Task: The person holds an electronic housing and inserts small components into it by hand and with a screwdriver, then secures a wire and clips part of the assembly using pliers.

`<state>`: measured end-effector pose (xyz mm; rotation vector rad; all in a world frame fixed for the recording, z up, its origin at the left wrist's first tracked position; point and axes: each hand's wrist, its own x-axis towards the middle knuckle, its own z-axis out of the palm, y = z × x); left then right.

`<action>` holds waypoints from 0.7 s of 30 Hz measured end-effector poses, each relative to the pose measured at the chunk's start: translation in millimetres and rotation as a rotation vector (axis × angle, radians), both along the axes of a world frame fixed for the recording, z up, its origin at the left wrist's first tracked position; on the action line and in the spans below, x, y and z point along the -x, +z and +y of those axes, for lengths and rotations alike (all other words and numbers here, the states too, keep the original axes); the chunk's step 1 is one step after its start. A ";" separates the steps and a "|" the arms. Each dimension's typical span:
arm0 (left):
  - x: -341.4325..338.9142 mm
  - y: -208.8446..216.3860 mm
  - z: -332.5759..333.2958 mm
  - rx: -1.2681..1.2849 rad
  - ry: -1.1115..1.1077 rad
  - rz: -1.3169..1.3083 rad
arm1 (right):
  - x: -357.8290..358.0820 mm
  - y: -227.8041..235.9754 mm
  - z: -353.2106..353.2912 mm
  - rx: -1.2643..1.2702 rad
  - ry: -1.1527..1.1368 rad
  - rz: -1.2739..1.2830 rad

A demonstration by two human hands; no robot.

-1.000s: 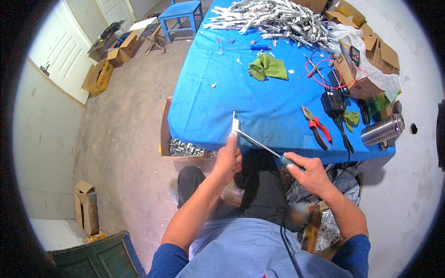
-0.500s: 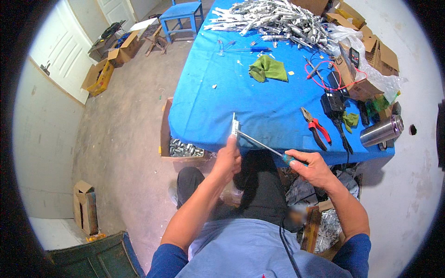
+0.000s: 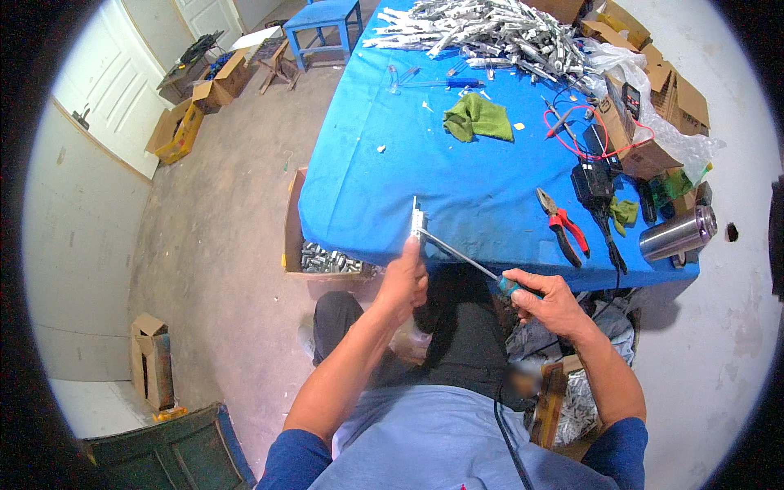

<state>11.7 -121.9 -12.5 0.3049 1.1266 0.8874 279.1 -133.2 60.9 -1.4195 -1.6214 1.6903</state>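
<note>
At the near edge of the blue-covered table, my left hand (image 3: 405,282) is closed around a small white-and-metal part (image 3: 417,220) whose thin end points away from me. My right hand (image 3: 543,304) grips a screwdriver (image 3: 465,259) by its teal handle. Its long shaft slants up to the left, and the tip meets the side of the part just above my left fingers. The exact shape of the part's held end is hidden by my fingers. To the right lie pliers (image 3: 562,227) with red-and-black handles.
A heap of white-and-metal parts (image 3: 498,37) covers the table's far end, near a green cloth (image 3: 478,119). A steel flask (image 3: 678,234), a black power adapter (image 3: 591,181) and an open carton (image 3: 629,135) stand right. Below the left corner is a box of metal pieces (image 3: 328,260).
The view has shifted slightly, so the table's things appear a little to the right. Both hands keep their grips, with the screwdriver tip still against the part.
</note>
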 end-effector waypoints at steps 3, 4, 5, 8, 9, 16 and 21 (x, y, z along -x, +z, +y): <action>0.2 0.8 0.1 -0.005 0.002 0.000 | 6.3 21.5 4.9 -0.024 0.043 -0.159; -0.5 2.3 0.1 -0.004 0.003 0.005 | 4.8 22.4 9.9 -0.065 0.077 -0.163; 0.0 1.7 -0.1 -0.010 -0.002 -0.002 | 1.8 22.2 15.8 -0.106 0.111 -0.167; 3.4 -1.8 0.1 -0.029 -0.013 -0.012 | -1.0 17.1 20.3 -0.041 0.088 -0.123; 4.2 -1.9 0.3 -0.035 -0.014 -0.009 | -1.0 14.4 20.7 0.012 0.060 -0.098; 1.6 4.7 1.9 -0.011 -0.021 0.031 | 5.4 -7.7 4.2 -0.514 0.100 -0.162; 1.8 1.5 0.5 -0.019 -0.010 0.008 | 18.6 3.6 -12.0 -0.877 0.215 -0.489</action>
